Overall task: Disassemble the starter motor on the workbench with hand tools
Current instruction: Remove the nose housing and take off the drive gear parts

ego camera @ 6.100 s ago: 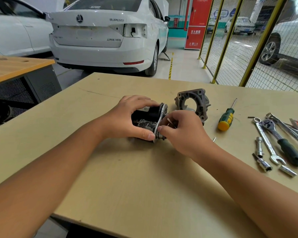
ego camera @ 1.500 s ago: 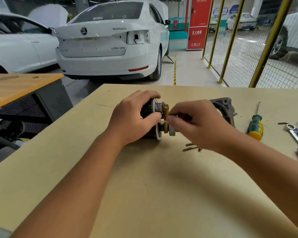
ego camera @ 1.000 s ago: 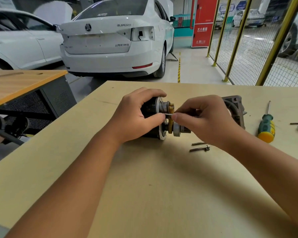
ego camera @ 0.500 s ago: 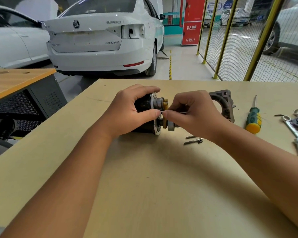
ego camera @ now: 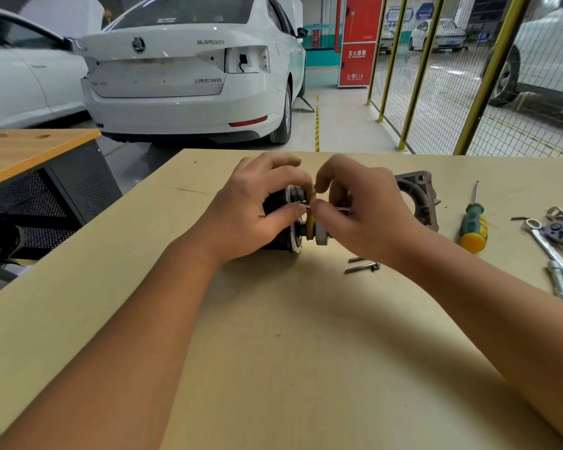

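The starter motor (ego camera: pixel 281 222), mid-bench, is being gripped by the left hand (ego camera: pixel 257 209); its yellow part (ego camera: pixel 312 219) is being pinched by the right hand (ego camera: pixel 364 209). The housing (ego camera: pixel 418 198) and bolts (ego camera: pixel 361 266) are lying removed at right; the core is judged undone.

Bright, even indoor light, mostly from overhead. Workbench top (ego camera: pixel 273 368) evenly lit, no glare; soft diffuse shadows under both forearms and beneath left hand (ego camera: pixel 251 209). Mild sheen on white car (ego camera: pixel 189 89) bodywork. Strong wide-angle distortion: yellow fence posts (ego camera: pixel 416 73) lean, bench edges bow. Centre reasonably sharp, slight softness on fingers; tools at right edge and background signage soft, compression smear.
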